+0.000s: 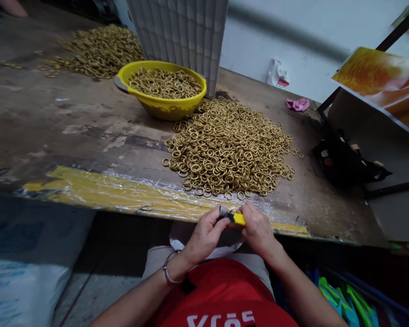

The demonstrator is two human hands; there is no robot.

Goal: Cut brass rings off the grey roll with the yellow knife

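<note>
Near the table's front edge, my two hands meet over my lap. My right hand point(258, 228) is closed around a small yellow tool point(239, 220), whose dark end points left. My left hand point(205, 234) is pinched at that dark end, with a dark wrap on a fingertip; whether it also holds a small part is too small to tell. Just beyond my hands lies a large heap of brass-coloured rings point(235, 145) on the table. Behind the heap stands a yellow basin point(170, 106) filled with similar rings.
Another ring pile point(105, 50) lies at the back left of the table point(37, 131). A tall grey ribbed panel point(184, 36) stands behind the basin. Pink cloth point(297, 105) and a black bag point(347, 161) are at the right. Yellow tape point(116, 193) covers the front edge.
</note>
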